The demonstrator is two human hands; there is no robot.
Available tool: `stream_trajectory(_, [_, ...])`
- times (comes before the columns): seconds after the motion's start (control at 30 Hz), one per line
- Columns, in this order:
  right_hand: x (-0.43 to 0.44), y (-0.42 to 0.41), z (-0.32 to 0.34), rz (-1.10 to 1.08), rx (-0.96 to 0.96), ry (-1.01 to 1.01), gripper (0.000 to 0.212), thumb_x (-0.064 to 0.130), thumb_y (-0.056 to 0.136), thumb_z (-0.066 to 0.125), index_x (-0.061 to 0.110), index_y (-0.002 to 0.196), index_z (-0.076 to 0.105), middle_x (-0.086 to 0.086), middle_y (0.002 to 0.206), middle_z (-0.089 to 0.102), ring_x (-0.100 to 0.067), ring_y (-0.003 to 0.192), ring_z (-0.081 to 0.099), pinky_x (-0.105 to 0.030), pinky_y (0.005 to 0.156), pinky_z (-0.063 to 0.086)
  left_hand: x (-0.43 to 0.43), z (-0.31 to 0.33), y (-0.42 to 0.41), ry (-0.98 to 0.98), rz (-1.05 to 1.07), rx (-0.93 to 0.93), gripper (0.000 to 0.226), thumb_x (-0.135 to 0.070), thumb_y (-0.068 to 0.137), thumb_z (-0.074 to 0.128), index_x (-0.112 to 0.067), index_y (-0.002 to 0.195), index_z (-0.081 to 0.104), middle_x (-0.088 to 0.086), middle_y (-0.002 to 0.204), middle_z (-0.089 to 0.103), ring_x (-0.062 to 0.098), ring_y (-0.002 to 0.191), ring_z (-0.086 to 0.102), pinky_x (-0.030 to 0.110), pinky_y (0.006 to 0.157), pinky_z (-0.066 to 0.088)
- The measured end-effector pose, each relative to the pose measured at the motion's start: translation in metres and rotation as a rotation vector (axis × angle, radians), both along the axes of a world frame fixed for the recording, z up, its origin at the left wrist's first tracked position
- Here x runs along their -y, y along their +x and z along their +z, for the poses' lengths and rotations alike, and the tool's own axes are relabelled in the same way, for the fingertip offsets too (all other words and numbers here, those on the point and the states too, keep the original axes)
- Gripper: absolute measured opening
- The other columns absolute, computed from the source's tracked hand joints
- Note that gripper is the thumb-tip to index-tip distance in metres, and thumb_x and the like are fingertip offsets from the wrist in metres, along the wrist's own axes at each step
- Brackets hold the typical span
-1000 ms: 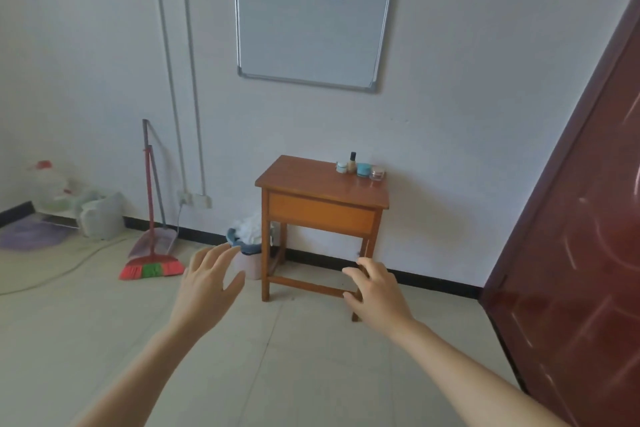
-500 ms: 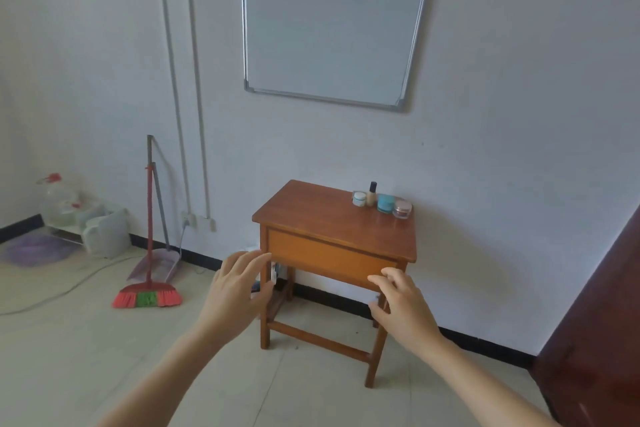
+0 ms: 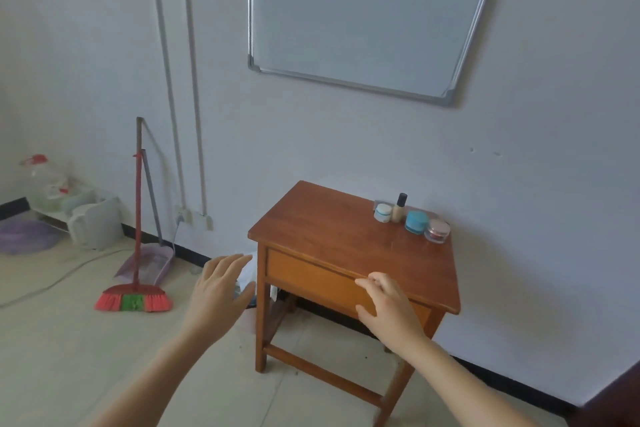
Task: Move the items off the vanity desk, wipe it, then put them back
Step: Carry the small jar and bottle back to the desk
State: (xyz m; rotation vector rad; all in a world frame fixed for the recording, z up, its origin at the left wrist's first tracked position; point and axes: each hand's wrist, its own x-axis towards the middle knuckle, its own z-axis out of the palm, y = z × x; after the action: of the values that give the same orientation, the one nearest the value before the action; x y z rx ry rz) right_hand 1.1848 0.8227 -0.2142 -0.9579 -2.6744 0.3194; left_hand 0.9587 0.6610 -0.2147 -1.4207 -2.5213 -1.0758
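Observation:
A small wooden vanity desk [image 3: 332, 239] stands against the white wall. At its back right corner sit a white jar [image 3: 382, 213], a foundation bottle [image 3: 399, 209] with a black cap, a blue jar [image 3: 416, 222] and a clear pink jar [image 3: 437, 230]. My left hand [image 3: 218, 289] hovers open left of the desk's front left corner, holding nothing. My right hand [image 3: 388, 305] is held open in front of the desk's drawer panel, fingers spread and slightly curled. Neither hand touches the jars.
A red broom [image 3: 135, 236] and a dustpan [image 3: 149, 263] lean on the wall at left. A bin with white contents [image 3: 247, 274] sits beside the desk's left leg. A whiteboard [image 3: 360, 10] hangs above. A low white shelf [image 3: 74, 211] stands far left, a dark door edge [image 3: 609, 402] at bottom right.
The view has come closer to the desk, which now looks larger and lower in view. Both hands stay raised and open, now level with the desk's front.

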Motion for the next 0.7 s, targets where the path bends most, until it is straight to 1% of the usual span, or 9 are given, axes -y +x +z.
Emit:
stream_trajectory(0.1, [-0.040, -0.033, 0.007, -0.026, 0.035, 0.013, 0.045, 0.029, 0.093, 0.050, 0.023, 0.136, 0.040, 0.002, 0.140, 0.033, -0.013, 0.127, 0.033, -0.022, 0.101, 0.031, -0.050, -0.003, -0.031, 0.004, -0.043, 0.037, 0.046, -0.030, 0.087, 0.058, -0.015, 0.130, 0.048, 0.001, 0.133, 0.050, 0.021, 0.127, 0.033, 0.038, 0.103, 0.031])
stream_trajectory(0.2, [-0.078, -0.063, 0.014, -0.086, 0.037, 0.018, 0.044, 0.028, 0.093, 0.050, 0.024, 0.136, 0.040, 0.002, 0.140, 0.034, -0.012, 0.127, 0.034, -0.023, 0.102, 0.032, -0.096, -0.002, -0.057, -0.038, -0.122, 0.062, 0.065, -0.054, 0.078, 0.034, -0.019, 0.132, 0.046, -0.003, 0.135, 0.046, 0.017, 0.129, 0.030, 0.038, 0.104, 0.031])
stream_trajectory(0.23, [-0.089, -0.073, 0.015, -0.107, 0.028, 0.017, 0.045, 0.029, 0.093, 0.050, 0.024, 0.136, 0.040, 0.002, 0.140, 0.034, -0.012, 0.127, 0.034, -0.023, 0.103, 0.031, -0.113, -0.001, -0.067, -0.043, -0.145, 0.069, 0.065, -0.053, 0.078, 0.033, -0.020, 0.133, 0.045, -0.003, 0.136, 0.045, 0.017, 0.130, 0.030, 0.038, 0.105, 0.031])
stream_trajectory(0.33, [-0.116, -0.094, 0.009, -0.153, 0.016, -0.016, 0.044, 0.029, 0.093, 0.050, 0.024, 0.135, 0.040, 0.003, 0.139, 0.034, -0.010, 0.127, 0.034, -0.022, 0.103, 0.032, -0.164, -0.005, -0.087, -0.052, -0.178, 0.102, 0.047, -0.033, 0.090, 0.049, -0.019, 0.135, 0.042, -0.001, 0.139, 0.043, 0.017, 0.131, 0.027, 0.037, 0.106, 0.029])
stream_trajectory(0.37, [-0.121, -0.095, 0.002, -0.164, 0.034, -0.042, 0.044, 0.029, 0.093, 0.050, 0.024, 0.136, 0.040, 0.003, 0.138, 0.034, -0.010, 0.126, 0.035, -0.021, 0.103, 0.033, -0.176, -0.010, -0.087, -0.073, -0.197, 0.118, 0.047, -0.032, 0.090, 0.050, -0.019, 0.135, 0.042, -0.001, 0.139, 0.043, 0.017, 0.131, 0.027, 0.036, 0.105, 0.029])
stream_trajectory(0.47, [-0.140, -0.090, -0.024, -0.206, 0.087, -0.107, 0.045, 0.029, 0.092, 0.050, 0.024, 0.136, 0.039, 0.004, 0.138, 0.034, -0.009, 0.125, 0.035, -0.020, 0.102, 0.034, -0.213, -0.033, -0.084, -0.130, -0.290, 0.120, 0.058, -0.048, 0.083, 0.039, -0.020, 0.133, 0.044, -0.002, 0.137, 0.045, 0.018, 0.130, 0.030, 0.035, 0.102, 0.031])
stream_trajectory(0.5, [-0.149, -0.087, -0.029, -0.232, 0.088, -0.129, 0.045, 0.029, 0.092, 0.050, 0.025, 0.136, 0.039, 0.004, 0.138, 0.034, -0.009, 0.125, 0.035, -0.020, 0.102, 0.034, -0.225, -0.040, -0.081, -0.155, -0.316, 0.119, 0.056, -0.048, 0.085, 0.040, -0.020, 0.134, 0.043, -0.003, 0.137, 0.045, 0.017, 0.130, 0.030, 0.035, 0.103, 0.031])
stream_trajectory(0.6, [-0.193, -0.074, -0.034, -0.314, 0.035, -0.168, 0.045, 0.027, 0.091, 0.053, 0.024, 0.135, 0.041, 0.004, 0.136, 0.037, -0.009, 0.125, 0.036, -0.018, 0.101, 0.033, -0.267, -0.055, -0.075, -0.184, -0.384, 0.114, 0.048, -0.033, 0.092, 0.048, -0.023, 0.137, 0.037, -0.006, 0.140, 0.041, 0.014, 0.132, 0.026, 0.031, 0.106, 0.026])
stream_trajectory(0.7, [-0.247, -0.065, -0.031, -0.376, -0.055, -0.190, 0.047, 0.022, 0.090, 0.056, 0.021, 0.135, 0.041, 0.001, 0.134, 0.041, -0.009, 0.121, 0.041, -0.014, 0.095, 0.033, -0.318, -0.057, -0.068, -0.211, -0.411, 0.073, 0.047, -0.033, 0.093, 0.046, -0.024, 0.138, 0.034, -0.009, 0.142, 0.038, 0.012, 0.133, 0.025, 0.029, 0.107, 0.026])
